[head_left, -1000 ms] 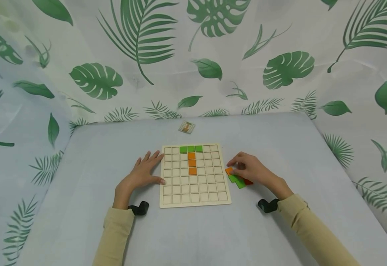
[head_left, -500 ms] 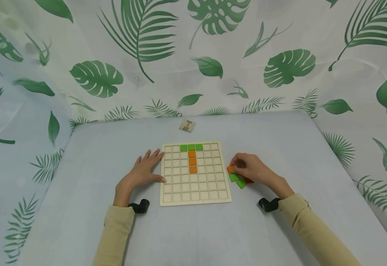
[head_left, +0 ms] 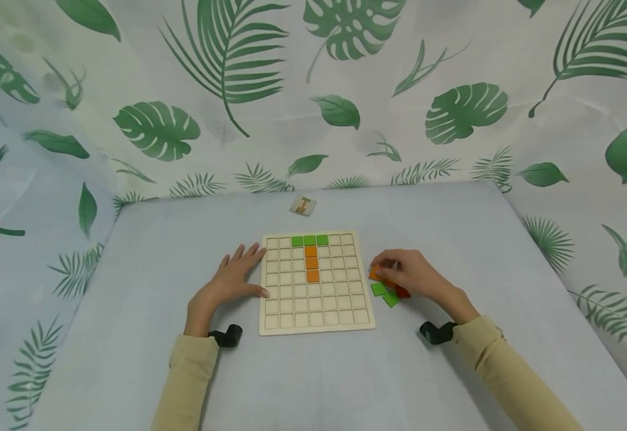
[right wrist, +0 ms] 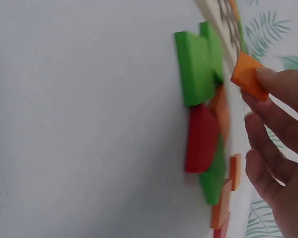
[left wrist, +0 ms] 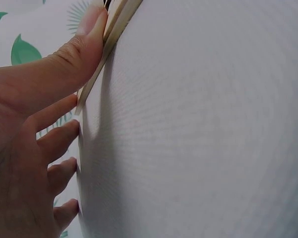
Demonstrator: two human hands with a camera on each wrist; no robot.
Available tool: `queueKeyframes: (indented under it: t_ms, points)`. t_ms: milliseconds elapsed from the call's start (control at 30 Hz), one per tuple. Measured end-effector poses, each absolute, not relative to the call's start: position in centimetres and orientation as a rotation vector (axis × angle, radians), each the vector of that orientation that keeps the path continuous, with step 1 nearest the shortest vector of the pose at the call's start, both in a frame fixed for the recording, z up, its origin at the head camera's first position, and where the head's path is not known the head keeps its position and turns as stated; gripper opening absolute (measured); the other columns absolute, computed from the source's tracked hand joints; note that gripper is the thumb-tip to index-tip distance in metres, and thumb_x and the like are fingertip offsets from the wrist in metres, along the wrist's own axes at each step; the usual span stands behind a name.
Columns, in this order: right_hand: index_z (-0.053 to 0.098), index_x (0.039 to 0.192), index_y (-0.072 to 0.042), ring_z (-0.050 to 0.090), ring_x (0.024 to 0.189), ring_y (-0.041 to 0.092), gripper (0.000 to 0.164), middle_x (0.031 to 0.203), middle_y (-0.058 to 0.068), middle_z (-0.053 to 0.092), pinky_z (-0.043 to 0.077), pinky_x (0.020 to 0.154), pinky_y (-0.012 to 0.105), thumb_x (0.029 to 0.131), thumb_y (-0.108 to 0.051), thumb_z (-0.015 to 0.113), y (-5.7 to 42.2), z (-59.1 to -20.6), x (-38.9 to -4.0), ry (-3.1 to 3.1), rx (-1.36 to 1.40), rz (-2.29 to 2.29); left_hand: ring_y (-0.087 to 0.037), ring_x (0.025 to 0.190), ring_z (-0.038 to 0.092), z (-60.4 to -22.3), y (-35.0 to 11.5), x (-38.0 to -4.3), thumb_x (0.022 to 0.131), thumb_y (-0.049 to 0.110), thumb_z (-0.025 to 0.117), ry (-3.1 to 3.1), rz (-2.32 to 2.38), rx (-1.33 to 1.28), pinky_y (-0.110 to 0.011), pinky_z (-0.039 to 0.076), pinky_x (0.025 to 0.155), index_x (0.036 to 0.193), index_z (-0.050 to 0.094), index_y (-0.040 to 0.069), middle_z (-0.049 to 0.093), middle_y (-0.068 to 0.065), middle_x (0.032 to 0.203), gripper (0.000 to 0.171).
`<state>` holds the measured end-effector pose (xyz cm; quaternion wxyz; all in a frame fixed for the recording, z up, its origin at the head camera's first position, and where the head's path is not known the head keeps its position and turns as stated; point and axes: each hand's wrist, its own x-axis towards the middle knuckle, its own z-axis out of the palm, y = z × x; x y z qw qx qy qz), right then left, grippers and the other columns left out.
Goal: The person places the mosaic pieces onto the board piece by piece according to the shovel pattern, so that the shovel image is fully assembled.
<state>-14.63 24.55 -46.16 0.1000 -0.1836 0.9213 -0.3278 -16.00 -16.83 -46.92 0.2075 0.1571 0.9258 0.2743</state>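
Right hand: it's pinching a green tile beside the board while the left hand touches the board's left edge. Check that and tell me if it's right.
Not quite: the right hand is pinching an orange tile, not a green one, as the right wrist view shows. The rest stands: it is beside the board, and the left hand touches the board's left edge.

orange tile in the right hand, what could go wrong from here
The orange tile is pinched near one edge between thumb and fingertip of the right hand, so it might slip.

The loose tiles lie bunched close beneath that hand, so a low sweep could knock them about.

The left hand touches the board only along its left side, so a bump at the right might turn it.
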Motion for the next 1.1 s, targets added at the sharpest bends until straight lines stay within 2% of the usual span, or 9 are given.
queueKeyframes:
  t_ms: [100, 233, 400, 500, 633, 700, 933, 1100]
  points:
    - [0.076, 0.109, -0.010, 0.062, 0.081, 0.015, 0.014, 0.096, 0.000, 0.074, 0.054, 0.071, 0.027, 0.097, -0.009, 0.069, 24.3, -45.8, -14.6, 2.725, -0.548, -1.028, -0.043, 0.159, 0.000, -47.0, -17.0, -16.0, 0.083, 0.037, 0.085, 2.584, 0.768, 0.433, -0.064, -0.003, 0.127, 0.164, 0.026, 0.009, 0.014, -0.016, 0.172, 0.104]
    - [0.076, 0.111, -0.011, 0.069, 0.089, 0.016, 0.014, 0.104, 0.003, 0.076, 0.056, 0.078, 0.027, 0.098, -0.010, 0.069, 23.7, -45.7, -14.6, 2.704, -0.546, -1.080, -0.042, 0.160, 0.000, -47.1, -17.1, -16.1, 0.084, 0.038, 0.084, 2.583, 0.765, 0.443, -0.063, -0.003, 0.127, 0.165, 0.025, 0.010, 0.013, -0.015, 0.173, 0.104]
    - [0.075, 0.114, -0.010, 0.072, 0.093, 0.019, 0.017, 0.110, 0.006, 0.076, 0.056, 0.073, 0.026, 0.098, -0.011, 0.070, 22.8, -45.8, -14.5, 2.667, -0.528, -1.135, -0.043, 0.159, 0.000, -47.0, -17.2, -16.2, 0.083, 0.039, 0.084, 2.591, 0.766, 0.457, -0.065, -0.002, 0.127, 0.164, 0.025, 0.009, 0.014, -0.016, 0.172, 0.104]
    - [0.074, 0.117, -0.009, 0.072, 0.096, 0.019, 0.020, 0.109, 0.005, 0.076, 0.057, 0.079, 0.026, 0.097, -0.011, 0.071, 22.2, -45.8, -14.5, 2.668, -0.571, -1.143, -0.043, 0.159, 0.001, -47.0, -17.3, -16.1, 0.083, 0.038, 0.084, 2.597, 0.764, 0.449, -0.065, -0.002, 0.126, 0.164, 0.026, 0.009, 0.014, -0.017, 0.172, 0.104]
    - [0.075, 0.115, -0.009, 0.071, 0.092, 0.016, 0.020, 0.104, 0.001, 0.077, 0.058, 0.085, 0.028, 0.096, -0.010, 0.073, 21.3, -46.0, -14.5, 2.649, -0.598, -1.172, -0.043, 0.159, 0.001, -47.1, -17.3, -15.9, 0.083, 0.038, 0.085, 2.593, 0.763, 0.440, -0.065, -0.002, 0.126, 0.164, 0.026, 0.009, 0.014, -0.017, 0.172, 0.104]
    - [0.076, 0.113, -0.010, 0.071, 0.089, 0.014, 0.018, 0.104, 0.000, 0.077, 0.058, 0.083, 0.027, 0.095, -0.011, 0.074, 20.9, -46.1, -14.4, 2.632, -0.601, -1.195, -0.043, 0.159, 0.001, -47.2, -17.3, -15.8, 0.083, 0.038, 0.085, 2.589, 0.767, 0.436, -0.065, -0.003, 0.127, 0.164, 0.026, 0.009, 0.014, -0.016, 0.172, 0.104]
    - [0.075, 0.115, -0.004, 0.068, 0.090, 0.017, 0.025, 0.112, 0.009, 0.076, 0.058, 0.083, 0.026, 0.091, -0.007, 0.077, 19.2, -46.0, -14.3, 2.552, -0.573, -1.242, -0.042, 0.159, 0.000, -47.3, -17.2, -16.0, 0.084, 0.039, 0.084, 2.577, 0.771, 0.441, -0.064, -0.003, 0.127, 0.165, 0.025, 0.010, 0.013, -0.015, 0.173, 0.104]
    - [0.074, 0.118, -0.004, 0.069, 0.091, 0.016, 0.029, 0.114, 0.010, 0.075, 0.059, 0.085, 0.028, 0.089, -0.005, 0.078, 18.2, -46.1, -14.2, 2.528, -0.573, -1.244, -0.042, 0.160, -0.001, -47.1, -17.1, -16.0, 0.084, 0.037, 0.084, 2.567, 0.790, 0.437, -0.063, -0.004, 0.127, 0.164, 0.025, 0.010, 0.013, -0.015, 0.173, 0.103]
